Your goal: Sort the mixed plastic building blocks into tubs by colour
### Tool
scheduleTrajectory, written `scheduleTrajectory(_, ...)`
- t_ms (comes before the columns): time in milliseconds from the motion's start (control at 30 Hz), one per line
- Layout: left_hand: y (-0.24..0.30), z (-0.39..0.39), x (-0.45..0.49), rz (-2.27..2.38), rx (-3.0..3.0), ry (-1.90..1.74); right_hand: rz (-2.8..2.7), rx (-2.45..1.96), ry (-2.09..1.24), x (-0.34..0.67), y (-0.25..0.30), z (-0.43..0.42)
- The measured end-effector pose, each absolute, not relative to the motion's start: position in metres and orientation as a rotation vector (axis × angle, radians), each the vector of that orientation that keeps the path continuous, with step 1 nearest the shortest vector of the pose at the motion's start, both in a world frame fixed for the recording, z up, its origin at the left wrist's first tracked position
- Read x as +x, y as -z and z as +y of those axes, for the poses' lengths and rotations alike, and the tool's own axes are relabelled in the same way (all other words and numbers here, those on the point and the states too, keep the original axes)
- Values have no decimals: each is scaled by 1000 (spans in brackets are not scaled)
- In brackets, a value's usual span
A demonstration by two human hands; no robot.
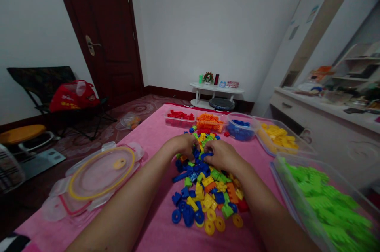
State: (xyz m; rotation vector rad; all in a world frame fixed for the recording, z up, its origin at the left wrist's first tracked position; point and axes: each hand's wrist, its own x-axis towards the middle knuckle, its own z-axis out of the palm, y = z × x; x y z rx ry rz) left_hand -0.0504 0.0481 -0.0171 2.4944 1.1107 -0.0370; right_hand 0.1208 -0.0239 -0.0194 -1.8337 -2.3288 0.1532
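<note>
Pink cloth covers the table (154, 220), and at its near right corner a clear tub (280, 162) is heaped with green bricks (320, 192) and nothing else. Towards the middle lies the mixed pile (208, 194): blue, yellow, orange, green and a few red pieces, with wheels along its near side. To my eye that is a good heap not yet sorted. By the left edge the clear lids (97, 173) lie stacked, off their tubs. Both bare forearms reach to the far end of the pile. The left hand (182, 145) is curled down among the bricks, and I cannot tell whether it grips anything. The right hand (223, 156) has its fingers bent in on a blue brick (204, 154), seemingly pinched just over the pile. Along the far edge stand the yellow tub (263, 141), the blue bowl (230, 122), the orange tub (208, 127) and the red tub (178, 122), each holding one colour, none looking full
</note>
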Motion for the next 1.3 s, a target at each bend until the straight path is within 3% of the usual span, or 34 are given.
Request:
scheduleTrajectory(267,14,45,-48,1125,2511,30,-2624,-1718,-250,108,10,-41)
scheduleTrajectory(500,12,45,-49,1114,2552,-79,-2565,-1667,-277,108,18,-37)
scheduleTrajectory(700,9,47,-55,1151,2521,-277,-2105,-1646,-371,125,18,-19)
scheduleTrajectory(1033,0,48,-48,1049,2358,-722,-1096,-1234,-1013,125,19,-11)
scheduleTrajectory(1300,-9,39,-35,892,1923,-1024,-839,-1022,-1260,125,16,-11)
